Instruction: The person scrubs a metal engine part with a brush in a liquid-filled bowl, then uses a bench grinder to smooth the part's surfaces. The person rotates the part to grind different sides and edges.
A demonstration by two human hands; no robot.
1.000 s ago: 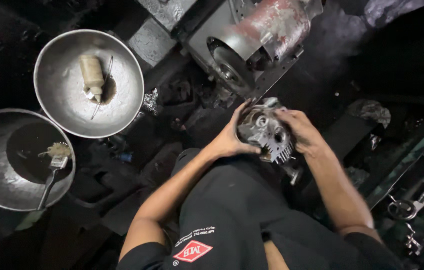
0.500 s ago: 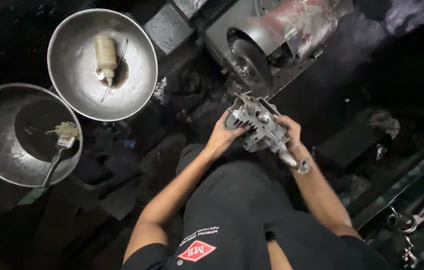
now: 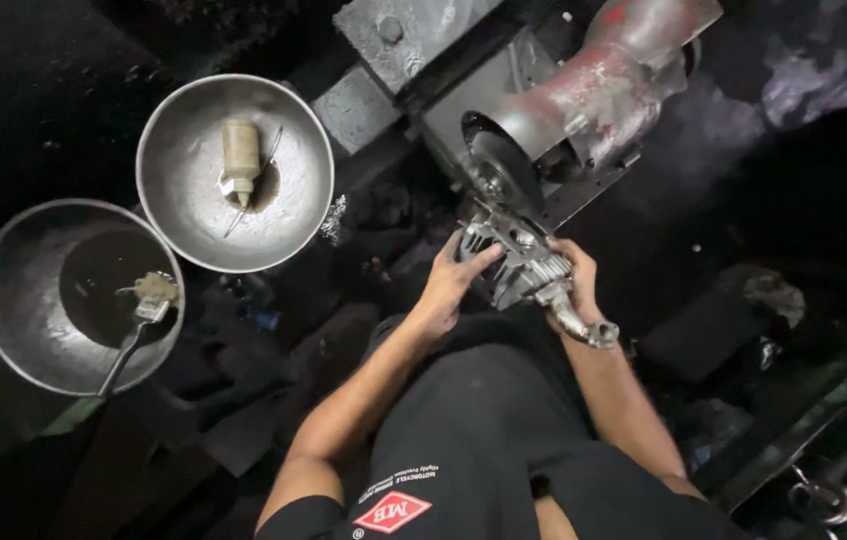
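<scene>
A bench machine (image 3: 583, 95) with a dark disc wheel (image 3: 503, 175) sits at top centre. The finned metal engine casting (image 3: 523, 268) is pressed up against that wheel, apparently in contact, though the dim view leaves this uncertain. Both hands are clamped on the casting: left hand (image 3: 448, 285) on its near side, right hand (image 3: 575, 275) on its far side. Work on the casting appears under way, not finished. Left of it, the upper steel bowl (image 3: 168, 180) holds a small bottle (image 3: 239, 155); the lower steel bowl (image 3: 13, 300) holds a brush (image 3: 138, 325).
</scene>
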